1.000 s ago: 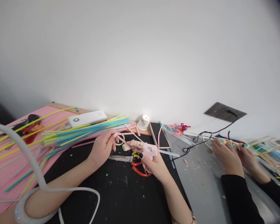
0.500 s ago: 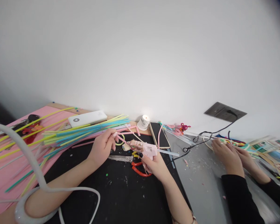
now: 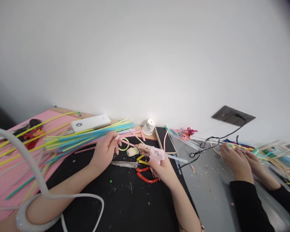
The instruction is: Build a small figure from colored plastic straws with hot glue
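Observation:
Between the fingertips of my left hand (image 3: 106, 150) is a thin pink stick (image 3: 127, 142), its free end pointing right. My right hand (image 3: 160, 171) is wrapped round the handle of a pale pink glue gun (image 3: 157, 154), whose stained nozzle end points left toward the stick. A bluish glue stick (image 3: 176, 158) juts from the gun's back. Below lie scissors (image 3: 145, 177) with red handles, close under my right hand. A small cream-coloured roll (image 3: 132, 151) and a yellow-green ring (image 3: 123, 144) lie between my hands.
Colourful sticks (image 3: 82, 138) lie at left beside a white power bank (image 3: 90, 123). A paper cup (image 3: 149, 127) and a phone (image 3: 166, 140) stand or lie at the back. A black cord (image 3: 209, 144) runs to the wall socket (image 3: 233, 116). Another person's hands (image 3: 239, 161) work at right.
My right hand and the glue gun have drawn slightly right, away from the pink stick, uncovering more of the cream roll. My left hand has barely moved.

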